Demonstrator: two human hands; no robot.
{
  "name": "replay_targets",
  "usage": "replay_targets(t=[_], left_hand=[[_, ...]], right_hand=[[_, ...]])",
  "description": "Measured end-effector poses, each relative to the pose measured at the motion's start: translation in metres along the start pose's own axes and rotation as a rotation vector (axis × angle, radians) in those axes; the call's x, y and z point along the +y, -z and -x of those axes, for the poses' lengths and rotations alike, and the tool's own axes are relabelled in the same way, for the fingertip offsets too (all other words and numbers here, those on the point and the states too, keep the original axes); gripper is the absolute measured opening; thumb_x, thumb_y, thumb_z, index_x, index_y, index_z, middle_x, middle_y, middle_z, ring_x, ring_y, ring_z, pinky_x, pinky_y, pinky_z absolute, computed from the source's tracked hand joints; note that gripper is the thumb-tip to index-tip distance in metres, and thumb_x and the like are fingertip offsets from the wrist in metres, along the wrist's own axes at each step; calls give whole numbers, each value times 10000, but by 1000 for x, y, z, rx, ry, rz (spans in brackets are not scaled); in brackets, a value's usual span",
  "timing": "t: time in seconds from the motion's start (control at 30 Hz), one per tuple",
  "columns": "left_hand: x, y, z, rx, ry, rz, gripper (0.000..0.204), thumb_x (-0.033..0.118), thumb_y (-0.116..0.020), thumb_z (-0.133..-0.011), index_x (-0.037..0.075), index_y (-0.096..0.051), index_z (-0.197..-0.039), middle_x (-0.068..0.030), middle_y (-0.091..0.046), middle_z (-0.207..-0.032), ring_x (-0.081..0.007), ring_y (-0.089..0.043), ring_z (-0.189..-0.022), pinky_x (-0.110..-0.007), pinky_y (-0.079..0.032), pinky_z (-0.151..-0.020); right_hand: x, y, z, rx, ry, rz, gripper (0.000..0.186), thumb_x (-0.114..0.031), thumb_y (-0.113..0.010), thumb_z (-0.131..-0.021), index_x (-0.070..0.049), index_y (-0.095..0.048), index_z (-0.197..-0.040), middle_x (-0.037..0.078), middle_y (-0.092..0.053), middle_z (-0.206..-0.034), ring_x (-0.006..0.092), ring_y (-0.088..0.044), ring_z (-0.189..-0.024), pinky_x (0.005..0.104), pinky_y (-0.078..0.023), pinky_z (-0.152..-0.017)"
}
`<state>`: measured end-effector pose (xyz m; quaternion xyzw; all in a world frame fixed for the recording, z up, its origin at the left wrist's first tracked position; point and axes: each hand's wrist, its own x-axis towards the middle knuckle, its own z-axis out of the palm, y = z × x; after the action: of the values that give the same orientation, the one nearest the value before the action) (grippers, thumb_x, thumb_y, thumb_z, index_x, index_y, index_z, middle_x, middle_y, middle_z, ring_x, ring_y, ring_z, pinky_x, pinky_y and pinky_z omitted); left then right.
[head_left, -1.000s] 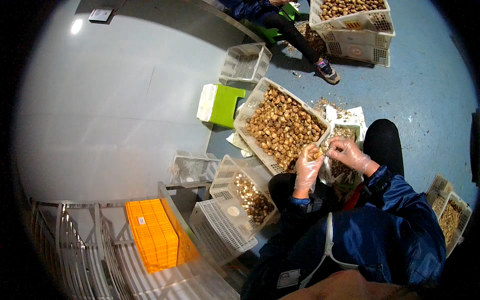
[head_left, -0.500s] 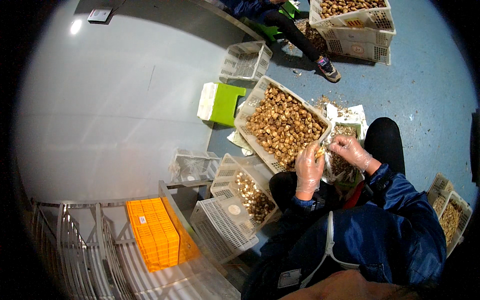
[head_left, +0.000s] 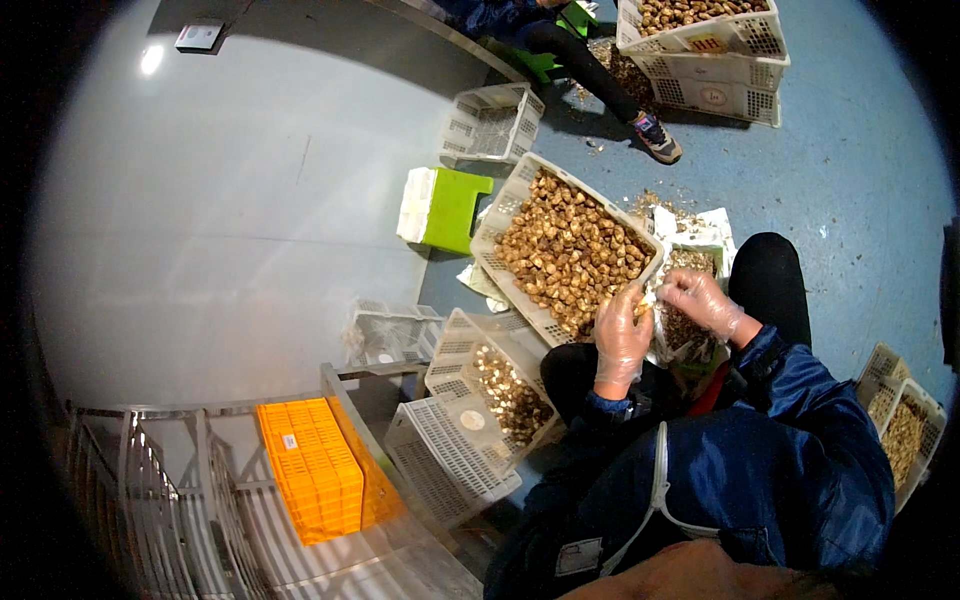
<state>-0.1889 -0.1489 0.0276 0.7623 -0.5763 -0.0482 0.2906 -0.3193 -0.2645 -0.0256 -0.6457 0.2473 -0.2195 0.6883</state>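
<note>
My left hand [head_left: 621, 340], in a clear plastic glove, is closed with its fingertips around a small pale bulb-like piece [head_left: 646, 301]. Close on its right, my gloved right hand [head_left: 702, 303] has its thumb and fingers pinched together by the same piece; anything in that pinch is too small to make out. Beyond my left hand a white crate [head_left: 508, 208] leans, full of brown bulb-like pieces [head_left: 570, 250]. Under my hands stands a container lined with white plastic [head_left: 712, 226], holding brown scraps [head_left: 690, 328].
To my left, a white crate [head_left: 446, 345] holds pale and brown pieces. An orange crate [head_left: 310, 470] sits on a metal rack [head_left: 210, 470]. A green stool [head_left: 455, 208] stands by the wall. Ahead are another person's leg [head_left: 585, 75] and stacked crates [head_left: 705, 70]. Another crate [head_left: 928, 455] is at right.
My hands stay close together with slight finger movement. The piece at my left fingertips looked yellowish-brown before and shows whiter now. The crates have not moved.
</note>
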Motion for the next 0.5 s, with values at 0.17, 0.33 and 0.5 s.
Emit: replay_targets(t=[0.17,0.33,0.5], left_hand=[[-8,-3,3,-20,76,68,425,46,-666,-787,21,-544,-1193,-120,-636,-973,-316,-589,-914,-419,-457,-835],[-9,-1,6,-29,150,196,444,44,-678,-779,25,-534,-1198,-116,-635,-963,-309,-580,-838,-405,-455,-785],[-8,-4,4,-16,135,193,435,42,-688,-771,20,-539,-1180,-120,-634,-955,-302,-567,-808,-401,-452,-749]], right_hand=[[6,-1,-1,18,246,177,275,-206,-622,-916,-7,-517,-758,50,-524,-702,107,-464,-685,328,-434,-632],[-6,3,-1,-15,-149,-44,269,-190,-638,-903,-5,-512,-754,82,-537,-777,152,-492,-767,336,-437,-700],[15,-3,-4,2,310,111,259,-199,-621,-922,-25,-534,-750,-26,-536,-710,72,-452,-693,277,-424,-629]])
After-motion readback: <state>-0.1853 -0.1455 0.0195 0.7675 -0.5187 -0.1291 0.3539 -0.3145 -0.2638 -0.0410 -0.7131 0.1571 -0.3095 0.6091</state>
